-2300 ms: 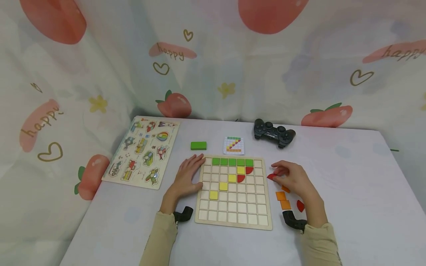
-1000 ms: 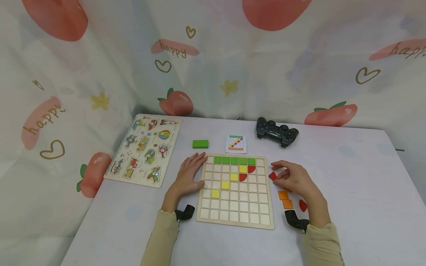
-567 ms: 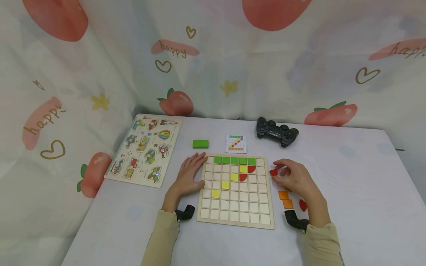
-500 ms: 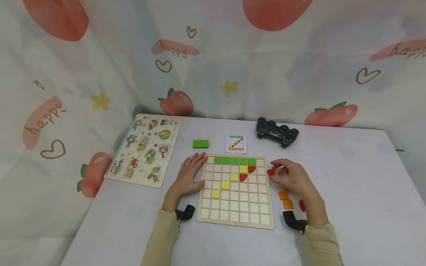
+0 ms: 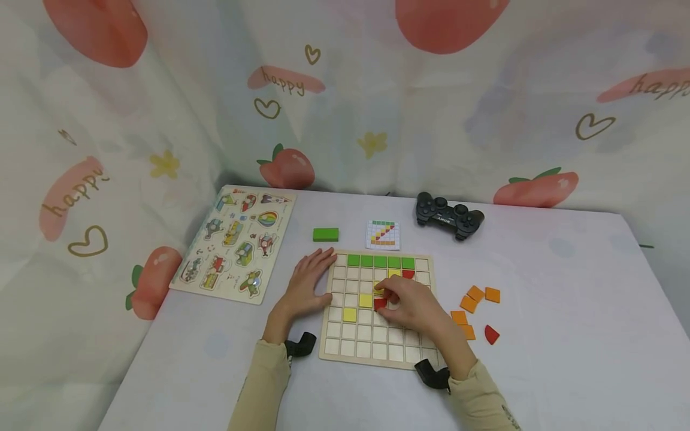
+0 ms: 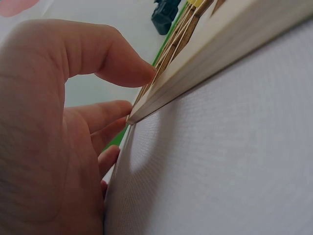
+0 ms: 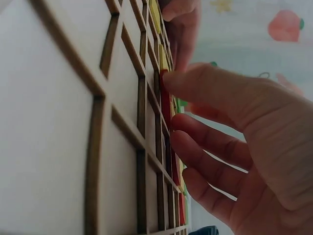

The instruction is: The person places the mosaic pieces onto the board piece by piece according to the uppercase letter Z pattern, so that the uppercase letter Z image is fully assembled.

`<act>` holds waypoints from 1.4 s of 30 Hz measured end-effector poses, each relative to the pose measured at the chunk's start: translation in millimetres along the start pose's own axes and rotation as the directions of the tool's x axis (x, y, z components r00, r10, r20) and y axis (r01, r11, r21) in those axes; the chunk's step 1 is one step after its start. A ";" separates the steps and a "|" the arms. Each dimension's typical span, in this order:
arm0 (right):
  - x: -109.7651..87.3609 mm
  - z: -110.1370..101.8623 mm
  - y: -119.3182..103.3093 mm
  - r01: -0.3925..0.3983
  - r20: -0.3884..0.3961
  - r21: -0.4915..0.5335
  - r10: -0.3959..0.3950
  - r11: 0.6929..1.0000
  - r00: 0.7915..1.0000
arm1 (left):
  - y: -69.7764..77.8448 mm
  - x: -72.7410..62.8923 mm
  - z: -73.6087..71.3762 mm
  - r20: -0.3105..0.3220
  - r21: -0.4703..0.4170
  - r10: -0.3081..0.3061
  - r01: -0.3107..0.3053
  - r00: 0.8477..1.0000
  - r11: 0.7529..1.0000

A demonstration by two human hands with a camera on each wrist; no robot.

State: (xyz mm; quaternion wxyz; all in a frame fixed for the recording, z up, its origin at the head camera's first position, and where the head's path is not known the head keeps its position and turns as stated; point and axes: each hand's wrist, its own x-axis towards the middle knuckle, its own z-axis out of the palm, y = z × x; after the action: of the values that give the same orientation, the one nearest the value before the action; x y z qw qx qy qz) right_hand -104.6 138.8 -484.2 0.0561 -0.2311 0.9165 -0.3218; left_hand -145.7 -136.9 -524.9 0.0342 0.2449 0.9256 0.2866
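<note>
Nearest: loose red wedge point(image 5: 491, 334) on the tabletop point(image 5: 566, 359), beside orange tiles point(image 5: 493, 294). Right hand point(image 5: 415, 304) has just crossed onto the grid board point(image 5: 363, 349), thumb and fingers nearly together, apparently pinching a red piece point(image 5: 380, 304) at the cell right of a yellow tile point(image 5: 365, 300); likely the third red on the diagonal. Left hand point(image 5: 303, 284), fingers spread, holds nothing, touches board's left edge. Pattern card point(image 5: 383, 234) beyond.
</note>
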 end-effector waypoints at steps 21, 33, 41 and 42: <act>-13.2 -20.4 13.7 -0.084 -0.091 0.030 0.086 0.996 0.992 | -4.8 -0.2 -3.5 -0.011 0.019 0.004 -0.004 1.000 1.000; -85.1 -65.2 62.1 -0.269 -0.112 -0.031 0.264 0.963 0.958 | -7.0 -6.5 -0.7 -0.027 -0.020 -0.011 0.010 1.000 1.000; -126.8 -78.9 71.9 -0.403 -0.072 -0.046 0.399 0.914 0.914 | -1.1 -4.5 1.6 -0.021 -0.012 0.021 -0.021 1.000 1.000; -129.0 -78.9 71.9 -0.405 -0.075 -0.038 0.401 0.914 0.913 | -0.5 -3.9 1.6 -0.021 -0.010 0.023 -0.023 1.000 1.000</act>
State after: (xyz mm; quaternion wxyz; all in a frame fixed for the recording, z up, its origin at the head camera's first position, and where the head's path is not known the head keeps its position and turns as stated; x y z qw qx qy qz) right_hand -37.9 291.9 -472.3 0.0849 -0.0279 0.9540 -0.2862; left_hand -142.2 -138.2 -526.8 0.0224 0.2524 0.9215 0.2944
